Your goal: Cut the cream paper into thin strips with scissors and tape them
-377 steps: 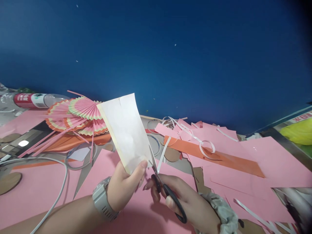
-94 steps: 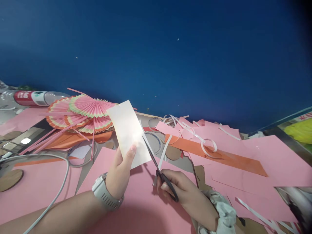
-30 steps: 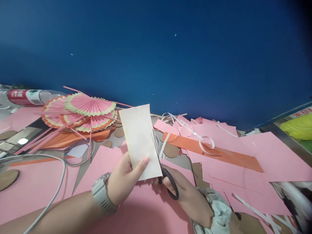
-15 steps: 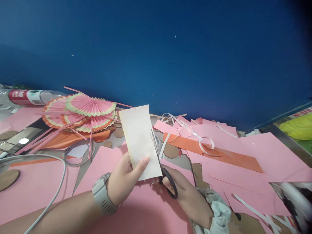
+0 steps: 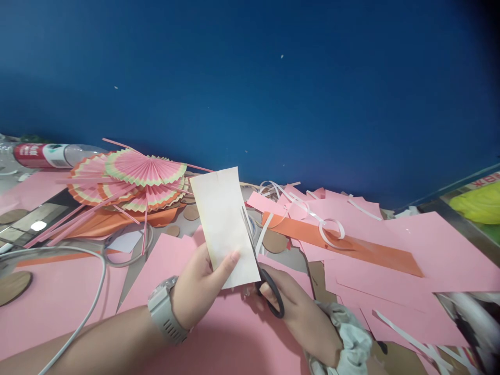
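Observation:
A pale cream rectangle of paper (image 5: 224, 224) is pinched in my left hand (image 5: 203, 276), thumb on its face near the lower edge and the other fingers hidden behind. My right hand (image 5: 292, 302) grips black-handled scissors (image 5: 278, 297), with fingers through the handle loops. The scissor blades point upward along the right edge of the paper, their tips just beside it. Beneath both hands lies a large pink sheet (image 5: 230, 333).
Folded pink paper fans (image 5: 146, 172) with thin pink sticks lie at the left, near a plastic bottle (image 5: 42, 155). Pink sheets, an orange strip (image 5: 375, 255) and curled white strips (image 5: 332, 234) cover the right. A white cable (image 5: 99, 291) loops at left. A blue wall (image 5: 250, 94) stands behind.
Almost nothing differs. Both hands, the paper and the scissors keep nearly the same position; the view has shifted very slightly.

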Demonstrator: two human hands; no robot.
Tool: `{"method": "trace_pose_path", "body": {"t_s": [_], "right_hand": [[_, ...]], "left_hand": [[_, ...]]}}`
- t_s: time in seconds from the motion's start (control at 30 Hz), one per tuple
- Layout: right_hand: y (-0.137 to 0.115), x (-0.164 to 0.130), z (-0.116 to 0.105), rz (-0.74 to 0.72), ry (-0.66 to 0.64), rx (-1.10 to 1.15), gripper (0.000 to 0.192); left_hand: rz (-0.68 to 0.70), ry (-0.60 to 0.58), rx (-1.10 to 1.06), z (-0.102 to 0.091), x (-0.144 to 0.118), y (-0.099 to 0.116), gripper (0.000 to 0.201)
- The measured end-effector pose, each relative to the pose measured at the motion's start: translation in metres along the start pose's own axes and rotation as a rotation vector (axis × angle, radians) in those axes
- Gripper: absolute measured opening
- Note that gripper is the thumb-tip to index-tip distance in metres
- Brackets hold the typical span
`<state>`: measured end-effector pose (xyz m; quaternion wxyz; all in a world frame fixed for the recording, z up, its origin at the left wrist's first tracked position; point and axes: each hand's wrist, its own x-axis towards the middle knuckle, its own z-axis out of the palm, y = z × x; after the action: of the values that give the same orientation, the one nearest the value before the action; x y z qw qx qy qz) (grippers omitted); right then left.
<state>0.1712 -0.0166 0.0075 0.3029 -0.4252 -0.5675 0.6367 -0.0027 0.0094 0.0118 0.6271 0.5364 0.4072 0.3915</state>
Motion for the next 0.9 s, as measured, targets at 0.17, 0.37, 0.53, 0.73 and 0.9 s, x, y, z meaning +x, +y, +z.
{"method": "trace_pose_path", "body": {"t_s": [0.17, 0.37, 0.53, 0.73, 0.9], "right_hand": [[-0.0005, -0.0022, 0.0027, 0.026, 0.045, 0.014, 0.033], [-0.0006, -0.0019, 0.0029, 0.012, 0.07, 0.016, 0.034], [-0.0015, -0.0005, 0.0007, 0.003, 0.028, 0.025, 0.031], [-0.0035, 0.0005, 0.0014, -0.008, 0.027, 0.039, 0.033], [-0.0039, 0.0008, 0.0024, -0.01, 0.036, 0.05, 0.032]], "left_hand": [[-0.002, 0.004, 0.032, 0.0008, -0.0002, 0.0007, 0.031], [0.002, 0.02, 0.058, -0.0002, 0.0, 0.0005, 0.031], [-0.007, 0.048, 0.096, -0.0013, -0.0006, -0.0013, 0.031], [-0.013, 0.051, 0.108, -0.0018, 0.0, -0.0015, 0.033], [-0.029, 0.036, 0.098, -0.0012, -0.0003, -0.001, 0.035]]}}
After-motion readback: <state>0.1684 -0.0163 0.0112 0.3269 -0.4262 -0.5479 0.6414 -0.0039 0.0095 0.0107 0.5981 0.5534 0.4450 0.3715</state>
